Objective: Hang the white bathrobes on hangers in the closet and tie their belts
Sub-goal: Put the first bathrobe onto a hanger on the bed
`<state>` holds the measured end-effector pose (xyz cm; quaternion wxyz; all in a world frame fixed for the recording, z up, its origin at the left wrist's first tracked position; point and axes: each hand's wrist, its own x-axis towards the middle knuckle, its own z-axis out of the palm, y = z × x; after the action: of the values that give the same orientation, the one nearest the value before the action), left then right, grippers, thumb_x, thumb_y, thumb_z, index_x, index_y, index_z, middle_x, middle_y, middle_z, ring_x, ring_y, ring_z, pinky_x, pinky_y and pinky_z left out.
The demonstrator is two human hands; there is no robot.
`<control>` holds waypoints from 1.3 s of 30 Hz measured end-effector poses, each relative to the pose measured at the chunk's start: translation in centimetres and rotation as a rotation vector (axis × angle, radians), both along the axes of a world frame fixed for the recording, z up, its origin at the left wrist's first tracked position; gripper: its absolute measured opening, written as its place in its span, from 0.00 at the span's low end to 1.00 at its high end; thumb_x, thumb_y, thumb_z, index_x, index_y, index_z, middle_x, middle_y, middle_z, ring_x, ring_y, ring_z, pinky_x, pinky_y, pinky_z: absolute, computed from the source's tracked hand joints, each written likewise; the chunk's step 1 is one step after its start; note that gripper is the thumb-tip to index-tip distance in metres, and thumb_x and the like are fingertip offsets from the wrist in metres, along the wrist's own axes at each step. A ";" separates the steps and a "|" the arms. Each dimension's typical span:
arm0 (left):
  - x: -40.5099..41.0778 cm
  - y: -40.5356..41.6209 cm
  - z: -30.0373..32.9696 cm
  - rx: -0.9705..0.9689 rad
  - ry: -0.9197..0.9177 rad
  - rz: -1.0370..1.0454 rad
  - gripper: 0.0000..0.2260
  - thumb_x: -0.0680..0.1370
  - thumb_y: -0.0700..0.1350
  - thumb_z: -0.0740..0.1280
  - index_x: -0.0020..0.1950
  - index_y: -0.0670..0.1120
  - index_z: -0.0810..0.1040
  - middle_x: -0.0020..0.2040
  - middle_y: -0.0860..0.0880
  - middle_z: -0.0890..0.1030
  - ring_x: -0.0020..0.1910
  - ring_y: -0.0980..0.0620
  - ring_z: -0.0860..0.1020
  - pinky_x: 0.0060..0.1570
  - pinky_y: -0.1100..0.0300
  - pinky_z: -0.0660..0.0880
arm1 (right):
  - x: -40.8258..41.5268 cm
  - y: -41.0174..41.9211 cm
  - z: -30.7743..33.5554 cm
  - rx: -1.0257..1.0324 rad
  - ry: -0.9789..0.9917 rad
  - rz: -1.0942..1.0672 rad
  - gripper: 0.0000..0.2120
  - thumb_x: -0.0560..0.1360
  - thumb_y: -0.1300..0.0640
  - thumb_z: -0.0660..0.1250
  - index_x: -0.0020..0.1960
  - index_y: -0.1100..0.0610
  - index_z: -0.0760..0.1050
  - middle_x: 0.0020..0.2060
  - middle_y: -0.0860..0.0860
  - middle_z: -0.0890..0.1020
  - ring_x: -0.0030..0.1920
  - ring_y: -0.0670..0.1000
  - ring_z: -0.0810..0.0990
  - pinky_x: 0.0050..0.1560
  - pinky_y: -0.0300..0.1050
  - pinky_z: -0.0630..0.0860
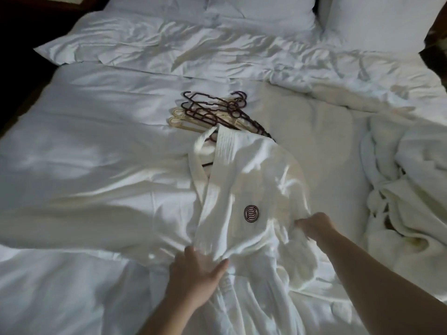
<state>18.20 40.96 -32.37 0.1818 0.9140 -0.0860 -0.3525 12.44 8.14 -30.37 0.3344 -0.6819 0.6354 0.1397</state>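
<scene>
A white bathrobe (251,180) with a round dark emblem lies spread on the bed, collar pointing away from me. A dark hanger sits inside its collar. My left hand (196,276) rests flat on the robe's waist, fingers straight and thumb spread. My right hand (314,224) grips a fold of the robe's right side near the sleeve. Behind the collar lies a pile of dark and cream hangers (212,112). A second white bathrobe (408,189) is heaped at the bed's right edge.
The bed (96,165) is covered in a rumpled white duvet, with pillows (261,13) at the far end. Dark floor or furniture shows along the left edge and the top right corner.
</scene>
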 end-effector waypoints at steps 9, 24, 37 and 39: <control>-2.0 -0.8 -3.7 0.004 -0.077 0.117 0.46 0.57 0.64 0.82 0.61 0.31 0.77 0.54 0.33 0.80 0.57 0.31 0.79 0.59 0.41 0.77 | -0.2 -12.3 5.7 0.169 -0.385 -0.149 0.15 0.76 0.59 0.74 0.55 0.69 0.78 0.47 0.66 0.84 0.45 0.63 0.85 0.48 0.61 0.82; -1.7 -2.0 -3.7 0.088 -0.116 0.136 0.59 0.49 0.74 0.75 0.67 0.34 0.76 0.61 0.36 0.79 0.66 0.36 0.74 0.66 0.44 0.72 | -3.7 -19.3 7.7 -0.024 0.239 0.716 0.03 0.71 0.62 0.70 0.42 0.58 0.83 0.31 0.51 0.84 0.23 0.47 0.76 0.25 0.36 0.71; -0.3 0.4 0.2 -0.200 0.013 0.546 0.16 0.67 0.50 0.84 0.43 0.43 0.81 0.35 0.46 0.85 0.38 0.48 0.84 0.39 0.50 0.77 | 0.9 -19.1 2.7 -0.211 -0.178 0.456 0.10 0.80 0.48 0.68 0.46 0.55 0.77 0.42 0.58 0.82 0.38 0.57 0.78 0.41 0.47 0.74; -0.3 0.6 0.1 -0.197 0.016 0.527 0.14 0.68 0.47 0.84 0.42 0.44 0.81 0.34 0.47 0.85 0.37 0.48 0.84 0.38 0.50 0.76 | 2.0 -21.1 4.9 -0.329 -0.339 0.288 0.09 0.80 0.47 0.65 0.46 0.49 0.79 0.43 0.56 0.83 0.38 0.58 0.80 0.42 0.49 0.79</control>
<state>17.87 41.59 -32.24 0.3557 0.8800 0.1221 -0.2901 14.40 -12.98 -25.51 0.2976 -0.8241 0.4807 -0.0353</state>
